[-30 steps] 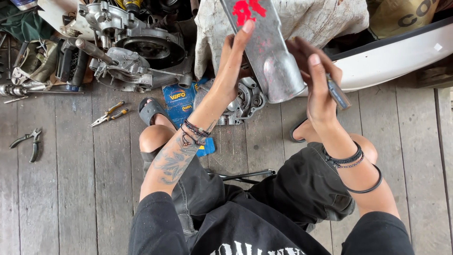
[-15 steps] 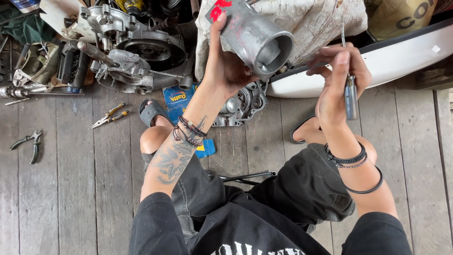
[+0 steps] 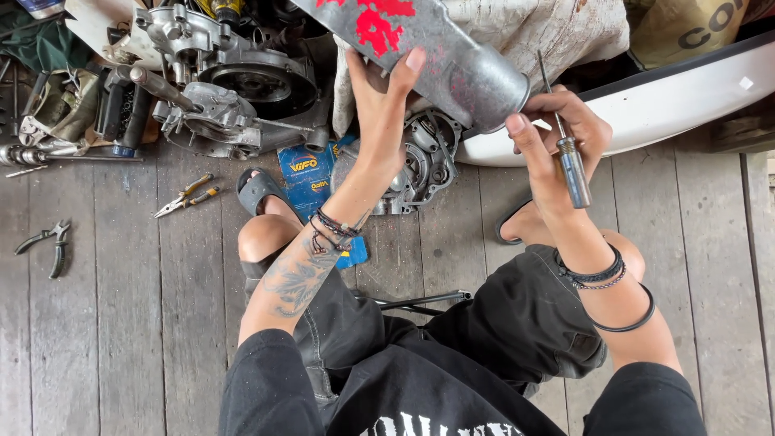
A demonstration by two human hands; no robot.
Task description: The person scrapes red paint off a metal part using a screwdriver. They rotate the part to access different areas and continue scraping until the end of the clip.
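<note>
Metal tube (image 3: 440, 50) was gripped by the left hand (image 3: 379, 105); right hand (image 3: 561, 133) clenched a screwdriver (image 3: 569, 165), best kept steady.

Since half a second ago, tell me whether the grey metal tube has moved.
Yes. The grey metal tube in the left hand has turned: its open end pointed toward the camera, now it points right, toward the white panel.

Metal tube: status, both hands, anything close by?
Left hand gripping the grey metal tube, red paint on its side. Right hand holds a screwdriver beside the tube's open end. Engine casing on the floor directly below.
</note>
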